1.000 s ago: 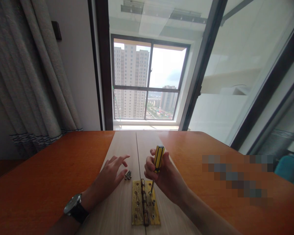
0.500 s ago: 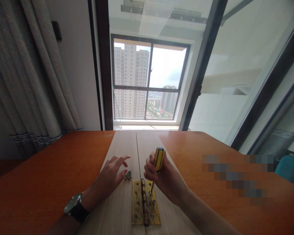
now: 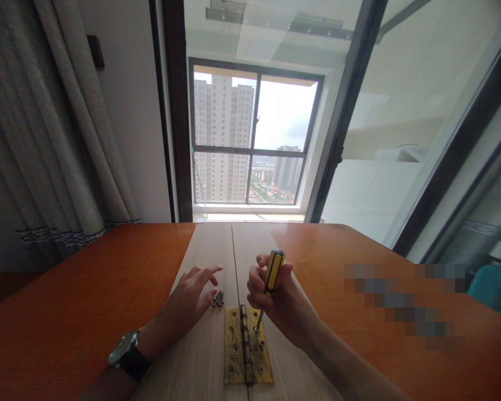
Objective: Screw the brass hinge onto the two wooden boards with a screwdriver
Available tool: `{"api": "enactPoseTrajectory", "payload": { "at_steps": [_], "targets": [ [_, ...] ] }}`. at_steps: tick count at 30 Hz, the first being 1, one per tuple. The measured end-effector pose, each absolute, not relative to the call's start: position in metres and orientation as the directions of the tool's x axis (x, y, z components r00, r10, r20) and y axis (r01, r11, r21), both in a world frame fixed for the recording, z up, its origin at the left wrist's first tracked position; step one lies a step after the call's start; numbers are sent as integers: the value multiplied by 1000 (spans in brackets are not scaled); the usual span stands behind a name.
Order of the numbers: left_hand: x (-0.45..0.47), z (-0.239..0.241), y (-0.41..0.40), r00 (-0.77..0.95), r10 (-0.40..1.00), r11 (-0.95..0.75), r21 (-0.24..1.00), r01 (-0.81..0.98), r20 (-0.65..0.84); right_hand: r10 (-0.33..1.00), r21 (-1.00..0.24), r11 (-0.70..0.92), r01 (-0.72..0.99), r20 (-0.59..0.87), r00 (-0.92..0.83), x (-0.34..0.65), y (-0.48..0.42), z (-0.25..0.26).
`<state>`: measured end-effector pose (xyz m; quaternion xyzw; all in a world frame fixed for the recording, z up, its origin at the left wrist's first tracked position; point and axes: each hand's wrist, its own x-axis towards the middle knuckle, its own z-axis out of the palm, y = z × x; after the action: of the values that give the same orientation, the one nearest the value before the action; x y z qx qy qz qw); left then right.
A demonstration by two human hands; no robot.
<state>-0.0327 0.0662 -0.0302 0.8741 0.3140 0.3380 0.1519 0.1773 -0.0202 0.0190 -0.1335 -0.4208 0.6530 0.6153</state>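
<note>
A brass hinge (image 3: 234, 348) lies flat across the seam of two pale wooden boards (image 3: 209, 250). My right hand (image 3: 275, 298) is closed around a yellow and black screwdriver (image 3: 271, 273), its tip set on the hinge's right leaf near the top. My left hand (image 3: 186, 303) rests on the left board with fingers spread, holding nothing. A few loose screws (image 3: 217, 299) lie just beyond its thumb, above the hinge's left leaf. A wristwatch (image 3: 127, 352) sits on my left wrist.
The boards lie on an orange-brown table (image 3: 87, 301). Curtains (image 3: 54, 139) hang at the left. A window (image 3: 250, 133) and glass panels stand beyond the table's far edge. A blurred patch (image 3: 401, 303) covers part of the table at the right.
The screwdriver handle has tilted slightly to the right and my right hand's fingers have shifted on it. My left hand and the screws have stayed put.
</note>
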Motion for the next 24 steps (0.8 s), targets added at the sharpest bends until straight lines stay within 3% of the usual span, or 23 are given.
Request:
{"api": "enactPoseTrajectory", "payload": {
  "at_steps": [10,24],
  "targets": [
    [-32,-30,66,578,646,-761,470,446,498,893,-768,176,-616,388,-229,177,-22,19],
    [-34,-31,66,588,647,-760,475,444,486,959,-760,68,-646,228,-166,175,-21,27]
  ]
}}
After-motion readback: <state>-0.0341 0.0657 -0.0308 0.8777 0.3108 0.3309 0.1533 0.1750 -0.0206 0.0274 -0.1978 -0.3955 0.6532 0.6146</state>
